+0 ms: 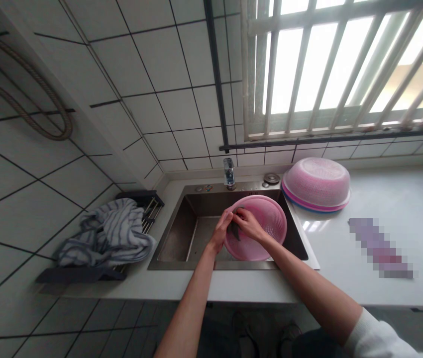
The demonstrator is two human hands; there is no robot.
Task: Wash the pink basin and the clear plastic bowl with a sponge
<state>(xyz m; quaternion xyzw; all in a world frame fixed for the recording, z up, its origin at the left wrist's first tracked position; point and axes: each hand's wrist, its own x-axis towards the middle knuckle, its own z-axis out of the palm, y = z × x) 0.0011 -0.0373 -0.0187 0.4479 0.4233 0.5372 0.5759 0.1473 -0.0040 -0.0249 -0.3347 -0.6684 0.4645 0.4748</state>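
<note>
At pink basket, grey item, half-hidden

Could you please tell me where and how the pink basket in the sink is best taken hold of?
The pink basket is probably best pinched at its rim, from above on the far right: it lies open side up, and that edge is uncovered, while the left hand is at the left edge.
</note>
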